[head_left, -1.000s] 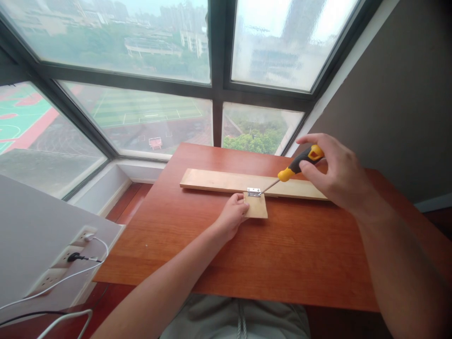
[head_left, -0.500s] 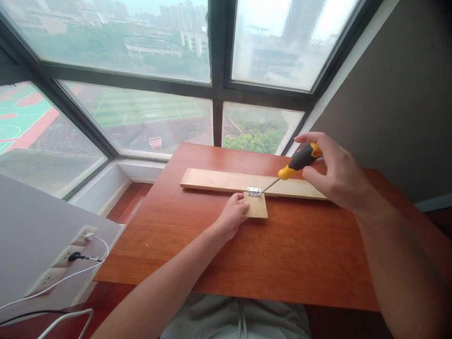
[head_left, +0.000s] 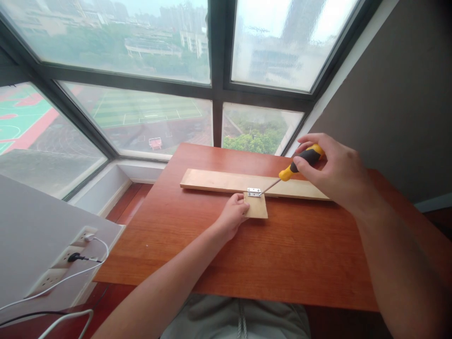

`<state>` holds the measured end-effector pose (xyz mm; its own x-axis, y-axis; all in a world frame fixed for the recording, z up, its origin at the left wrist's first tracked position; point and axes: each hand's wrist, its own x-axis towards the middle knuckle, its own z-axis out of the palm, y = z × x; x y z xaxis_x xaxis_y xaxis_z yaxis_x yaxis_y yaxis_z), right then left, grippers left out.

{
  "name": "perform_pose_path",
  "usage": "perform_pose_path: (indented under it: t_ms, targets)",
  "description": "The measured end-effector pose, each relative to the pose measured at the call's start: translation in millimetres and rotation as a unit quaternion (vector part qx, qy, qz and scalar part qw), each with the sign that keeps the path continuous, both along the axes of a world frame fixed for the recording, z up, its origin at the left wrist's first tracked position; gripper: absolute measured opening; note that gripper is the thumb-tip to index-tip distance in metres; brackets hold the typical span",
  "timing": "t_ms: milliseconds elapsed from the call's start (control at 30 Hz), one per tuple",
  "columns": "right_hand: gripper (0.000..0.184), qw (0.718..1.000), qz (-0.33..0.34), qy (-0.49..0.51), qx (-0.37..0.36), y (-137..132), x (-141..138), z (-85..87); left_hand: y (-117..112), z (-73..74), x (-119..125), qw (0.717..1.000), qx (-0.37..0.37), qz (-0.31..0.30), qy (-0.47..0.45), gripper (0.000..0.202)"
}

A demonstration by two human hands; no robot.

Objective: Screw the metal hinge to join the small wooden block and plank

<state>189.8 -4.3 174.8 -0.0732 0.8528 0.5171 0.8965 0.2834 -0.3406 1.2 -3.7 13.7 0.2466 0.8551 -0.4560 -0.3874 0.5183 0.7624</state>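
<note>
My left hand (head_left: 236, 212) grips the left edge of a small square wooden piece (head_left: 257, 208). A silver metal hinge (head_left: 254, 192) lies across the joint between that piece and a long pale wooden board (head_left: 219, 181) behind it. In my right hand (head_left: 334, 172) is a screwdriver (head_left: 306, 159) with a black and yellow handle, fingers and thumb wrapped round it. Its shaft slants down to the left, and the tip meets the hinge's near right corner, where a screw seems to stand; it is too small to make out clearly.
The reddish-brown table (head_left: 300, 254) carries the boards. Beyond its far edge stand large windows with dark frames (head_left: 218, 94). At the left, a low white wall holds power sockets (head_left: 67, 256) with plugged-in cables (head_left: 52, 282). A grey wall (head_left: 399, 108) rises at the right.
My right thumb and fingers have shifted round the screwdriver handle and closed more on it. The screwdriver tip, the boards and my left hand stay in place.
</note>
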Motion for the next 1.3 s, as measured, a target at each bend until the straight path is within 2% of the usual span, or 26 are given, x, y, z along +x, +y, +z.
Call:
perform_pose_path:
  t_ms: [100, 167, 400, 500, 533, 600, 667, 733, 767, 833, 900, 1033, 1300]
  targets:
    - [0.04, 0.999, 0.018, 0.046, -0.018, 0.0, 8.4, -1.5, 0.2, 1.1, 0.5, 1.0, -0.003, 0.002, 0.002, 0.027]
    - [0.044, 0.992, 0.033, 0.121, -0.034, 0.4, 14.8, -1.6, 0.3, 1.3, 0.8, 1.0, -0.003, 0.002, 0.003, 0.027]
    - [0.035, 0.93, 0.099, 0.354, -0.001, 2.9, 25.8, -0.4, 0.1, -0.8, 0.5, 1.0, 0.0, 0.0, 0.004, 0.028]
    - [0.033, 0.904, 0.14, 0.399, -0.062, 7.4, 19.4, -12.6, 0.2, -1.2, 0.6, 1.0, 0.0, -0.002, 0.005, 0.028]
    - [0.034, 0.909, 0.141, 0.379, -0.101, 9.4, 15.6, -19.4, 0.3, -1.2, 0.7, 1.0, 0.001, -0.002, 0.005, 0.027]
    - [0.033, 0.936, 0.128, 0.278, -0.175, 14.3, 6.1, -35.9, 0.3, -0.6, 1.0, 1.0, 0.002, -0.003, 0.005, 0.027]
    - [0.02, 0.964, 0.102, 0.156, -0.19, 19.7, -4.2, -54.6, 0.2, 0.8, 1.2, 1.0, 0.001, -0.003, 0.006, 0.026]
    - [0.012, 0.979, 0.066, 0.027, -0.189, 24.6, -13.6, -73.0, -0.1, 2.6, 1.2, 1.0, -0.003, -0.001, 0.009, 0.025]
    - [0.014, 0.98, 0.034, -0.036, -0.194, 26.6, -17.4, -81.4, -0.3, 3.6, 1.1, 1.0, -0.005, 0.0, 0.01, 0.025]
    - [0.026, 0.963, -0.015, -0.133, -0.232, 29.5, -22.9, -95.6, -0.6, 5.2, 0.8, 1.0, -0.007, 0.002, 0.01, 0.025]
    - [0.029, 0.956, -0.026, -0.159, -0.244, 31.1, -25.8, -105.5, -0.8, 6.4, 0.4, 1.0, -0.009, 0.005, 0.008, 0.025]
    - [0.022, 0.948, -0.001, -0.187, -0.258, 30.9, -28.6, -111.1, -0.8, 6.9, 0.1, 1.0, -0.011, 0.005, 0.007, 0.027]
    - [0.019, 0.939, 0.063, -0.245, -0.232, 26.1, -37.3, -101.2, 0.0, 1.7, 0.5, 1.0, 0.005, -0.007, 0.018, 0.03]
